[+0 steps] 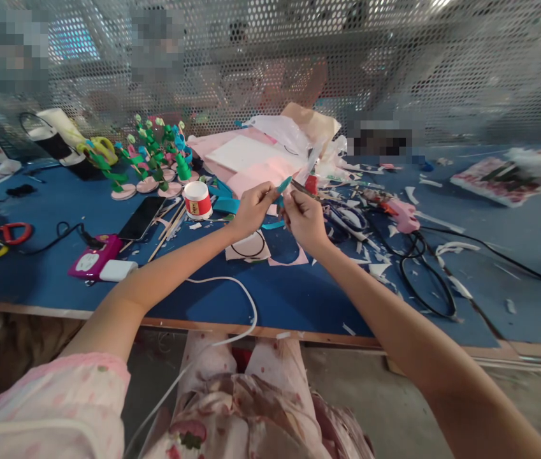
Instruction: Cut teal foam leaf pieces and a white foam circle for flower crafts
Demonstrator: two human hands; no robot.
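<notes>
My left hand (255,207) is closed in a pinch on a teal strip (284,185), which angles up between my two hands over the middle of the table. My right hand (306,220) is closed close beside it, thumb and fingers pressed together. A slim dark object (303,187) shows along the top of the right fingers; its kind is unclear, and so is whether that hand grips it. Below the hands lie a pale square with a dark ring (250,246) and a pink sheet with a curved cutout (289,256). More teal ribbon (226,204) lies left of them.
Green craft plants on round pink bases (169,189) stand back left, near a white-and-red tub (198,201). A phone (142,218) and purple power strip (95,256) lie left. At right are a pink glue gun (403,215), its black cord and paper scraps. Perforated metal stands behind.
</notes>
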